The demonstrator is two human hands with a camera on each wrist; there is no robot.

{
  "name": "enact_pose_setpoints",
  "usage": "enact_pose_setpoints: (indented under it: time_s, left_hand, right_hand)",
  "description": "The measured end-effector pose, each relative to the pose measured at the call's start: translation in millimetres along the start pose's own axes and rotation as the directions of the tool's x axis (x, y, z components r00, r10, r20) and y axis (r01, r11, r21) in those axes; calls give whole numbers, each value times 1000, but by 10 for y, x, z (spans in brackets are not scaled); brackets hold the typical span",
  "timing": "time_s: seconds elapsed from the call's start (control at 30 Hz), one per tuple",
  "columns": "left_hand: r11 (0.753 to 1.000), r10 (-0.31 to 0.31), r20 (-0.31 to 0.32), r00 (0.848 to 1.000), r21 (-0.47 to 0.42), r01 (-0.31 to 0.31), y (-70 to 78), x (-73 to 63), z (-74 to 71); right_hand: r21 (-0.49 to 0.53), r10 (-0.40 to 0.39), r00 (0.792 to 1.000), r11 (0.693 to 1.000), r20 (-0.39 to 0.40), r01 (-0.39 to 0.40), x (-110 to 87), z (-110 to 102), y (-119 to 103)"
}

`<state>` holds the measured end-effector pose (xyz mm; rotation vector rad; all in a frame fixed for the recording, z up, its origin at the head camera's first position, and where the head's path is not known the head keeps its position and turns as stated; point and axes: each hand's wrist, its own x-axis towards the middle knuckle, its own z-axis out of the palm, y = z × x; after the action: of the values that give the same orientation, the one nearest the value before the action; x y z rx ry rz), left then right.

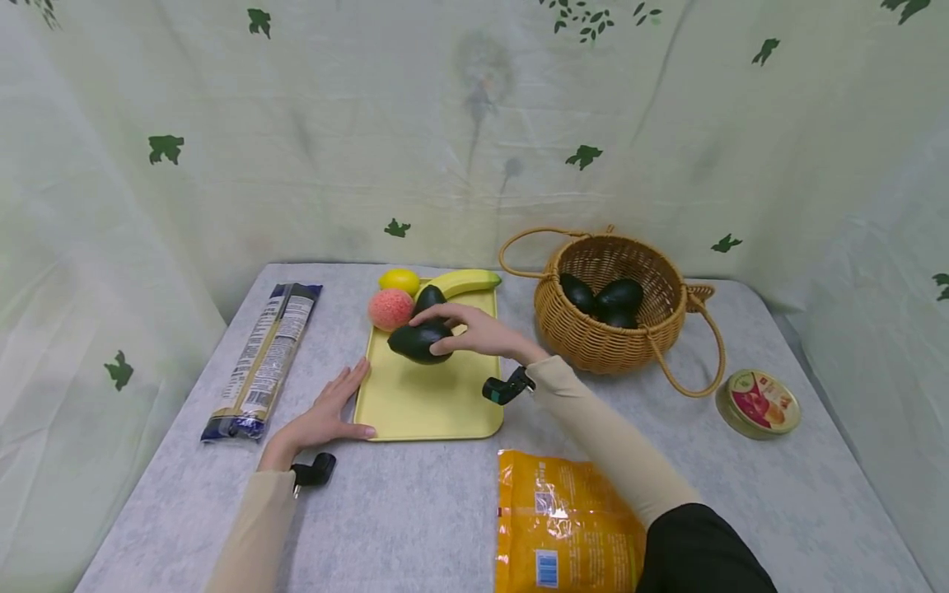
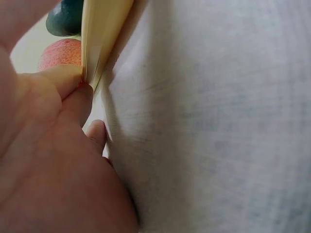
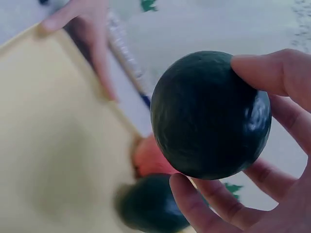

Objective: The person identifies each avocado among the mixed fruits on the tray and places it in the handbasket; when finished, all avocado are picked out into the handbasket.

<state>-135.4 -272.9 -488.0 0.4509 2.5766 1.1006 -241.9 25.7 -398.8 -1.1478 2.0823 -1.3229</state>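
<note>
Thumb and fingertips of my right hand (image 1: 482, 332) grip a dark green avocado (image 3: 209, 116), held over the yellow tray (image 1: 430, 412), whose surface carries a shadow below it. Another avocado (image 1: 428, 298) lies on the tray just behind, partly covered by the held one in the head view. Around it are a pinkish-red round fruit (image 1: 390, 310), a lemon (image 1: 399, 281) and a banana (image 1: 465, 283) along the tray's back end. My left hand (image 1: 322, 420) is spread at the tray's left side, fingertips against the rim and thumb at the near left corner.
Right of the tray stands a wicker basket (image 1: 593, 350) with several avocados (image 1: 621, 296) inside and its handles folded outward. A round tin (image 1: 759, 403) sits farther right. An orange bag (image 1: 571, 527) lies in front, under my right forearm. A long blue-ended packet (image 1: 263, 362) lies at left.
</note>
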Motion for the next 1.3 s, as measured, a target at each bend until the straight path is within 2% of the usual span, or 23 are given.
enact_pose_setpoints:
  time_s: [0.17, 0.33, 0.5, 0.73, 0.9, 1.13, 1.3]
  left_hand:
    - [1000, 7, -5, 1000, -4, -7, -4, -7, 2]
    - [1000, 3, -5, 1000, -6, -3, 7, -14, -2]
    - [1000, -4, -2, 1000, -12, 4, 24, -15, -8]
    - [1000, -4, -2, 1000, -12, 4, 3, -10, -6]
    - [1000, 1, 0, 1000, -10, -1, -6, 1, 5]
    - [1000, 12, -11, 1000, -10, -12, -1, -10, 7]
    - [1000, 17, -7, 1000, -14, -17, 3, -15, 3]
  right_hand:
    - [93, 52, 998, 994, -42, -48, -207, -257, -114]
    - [101, 86, 988, 992, -128, -73, -454, -554, -253]
    - [130, 104, 967, 989, -233, -75, -719, -830, -324]
    - [198, 153, 933, 976, -326, -91, -1066, -1130, -294]
    - [166, 204, 891, 975, -406, -147, -1314, -1305, -260]
    - [163, 298, 812, 955, -503, -249, -1612, -1483, -186]
    - [148, 329, 766, 943, -552, -298, -1778, -1560, -87]
